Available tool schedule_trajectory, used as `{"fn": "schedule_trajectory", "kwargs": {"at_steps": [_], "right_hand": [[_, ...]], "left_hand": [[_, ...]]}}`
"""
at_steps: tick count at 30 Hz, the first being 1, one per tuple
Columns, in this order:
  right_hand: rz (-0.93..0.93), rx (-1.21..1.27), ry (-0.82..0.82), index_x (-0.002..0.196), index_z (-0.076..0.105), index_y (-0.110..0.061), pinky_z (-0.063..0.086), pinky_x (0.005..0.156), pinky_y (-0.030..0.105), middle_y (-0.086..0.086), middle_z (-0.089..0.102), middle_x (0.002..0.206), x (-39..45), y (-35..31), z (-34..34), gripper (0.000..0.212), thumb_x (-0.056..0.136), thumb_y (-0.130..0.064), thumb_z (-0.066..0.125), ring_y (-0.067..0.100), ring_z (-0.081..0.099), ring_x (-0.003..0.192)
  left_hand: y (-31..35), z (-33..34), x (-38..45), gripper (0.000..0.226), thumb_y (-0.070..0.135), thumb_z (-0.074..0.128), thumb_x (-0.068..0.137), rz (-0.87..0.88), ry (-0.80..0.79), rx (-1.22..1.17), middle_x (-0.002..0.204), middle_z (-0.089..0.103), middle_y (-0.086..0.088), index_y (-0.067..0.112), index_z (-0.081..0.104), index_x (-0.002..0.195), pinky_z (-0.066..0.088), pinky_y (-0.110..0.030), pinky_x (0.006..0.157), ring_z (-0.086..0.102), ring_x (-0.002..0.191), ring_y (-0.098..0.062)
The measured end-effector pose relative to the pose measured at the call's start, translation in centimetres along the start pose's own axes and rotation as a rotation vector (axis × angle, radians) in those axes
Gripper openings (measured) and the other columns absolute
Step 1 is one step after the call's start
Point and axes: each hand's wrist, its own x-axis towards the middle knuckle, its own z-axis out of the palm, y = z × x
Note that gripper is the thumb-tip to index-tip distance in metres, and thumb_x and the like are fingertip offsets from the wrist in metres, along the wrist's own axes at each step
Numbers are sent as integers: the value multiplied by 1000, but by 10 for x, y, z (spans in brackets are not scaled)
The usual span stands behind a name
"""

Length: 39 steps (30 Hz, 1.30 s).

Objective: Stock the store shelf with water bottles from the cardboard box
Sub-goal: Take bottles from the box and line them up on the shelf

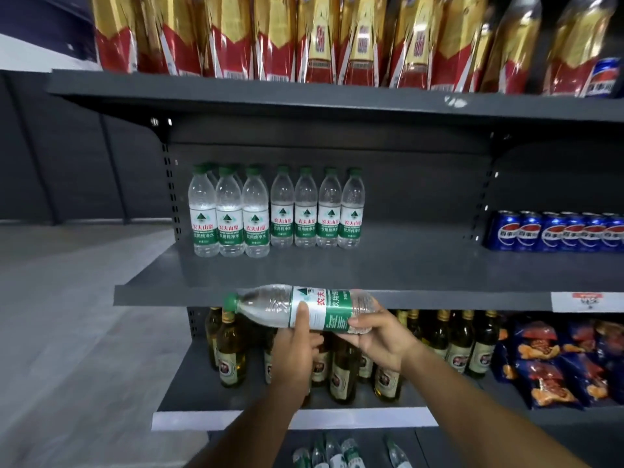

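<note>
1. Both hands are on one water bottle (304,307), held sideways right in front of the edge of the middle shelf (422,265), green cap (230,303) pointing left.
2. The left hand (297,349) grips it around the middle, thumb up over the label. The right hand (378,336) is wrapped around the bottom end, fingers curled under it.
3. On the middle shelf there's a group of water bottles already standing upright at the left. I count seven across the front: three (229,214) pulled a bit forward on the left and four (317,211) in a row set further back beside them. There are more green caps peeking out behind the left three, can't tell how many.
4. The right part of that shelf section is bare dark grey metal.
5. Further right, in the next section, there's a row of blue Pepsi cans (553,231); about six show in front before the frame cuts them off.
6. The top shelf is packed with tall red and gold packages (337,38), too blurry to count properly, plus one blue Pepsi can (604,77) at the far right.
7. On the shelf below the hands are green glass bottles with cream labels (231,349), a dozen or so, partly hidden by the arms. Snack bags (547,359) in blue and orange sit to their right.
8. At the very bottom, between the forearms, a few more water bottles (334,452) lie in view, five or so; I can't tell what they're sitting in.
</note>
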Motion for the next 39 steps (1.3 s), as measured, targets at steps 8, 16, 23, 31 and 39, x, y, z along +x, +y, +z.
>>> {"fn": "schedule_trajectory", "kwargs": {"at_steps": [8,16,23,31,39], "right_hand": [[-80,-261,-3,112,53,-25,44,94,45,6,63,107,34,-22,44,61,59,2,70,24,57,103],[-31,-416,-94,127,53,-23,51,84,35,2,66,115,76,-28,73,61,71,-9,71,22,64,104],[-59,-495,-15,115,55,-22,55,77,23,0,68,106,110,-28,91,52,78,12,65,14,68,98],[-56,-648,-23,120,57,-12,50,94,30,10,68,113,131,-31,109,47,79,8,67,22,63,110],[-145,-708,179,115,61,-16,51,95,35,7,71,107,149,-23,95,55,68,7,77,21,66,104]], "left_hand": [[87,-6,42,45,57,61,82,-15,35,-181,95,70,2,19,59,106,52,-21,62,67,86,-11],[126,-24,101,59,61,72,70,61,28,-21,99,70,-2,19,60,109,54,-33,75,68,89,-19],[139,-38,137,50,54,71,75,244,-235,183,107,70,7,28,57,116,51,-25,76,67,92,-8],[149,-50,161,58,43,76,64,233,-642,135,110,71,3,29,56,116,54,-32,88,68,101,-15],[142,-58,178,47,28,70,84,261,-613,335,116,67,8,31,52,126,50,-28,94,62,108,-7]]}}
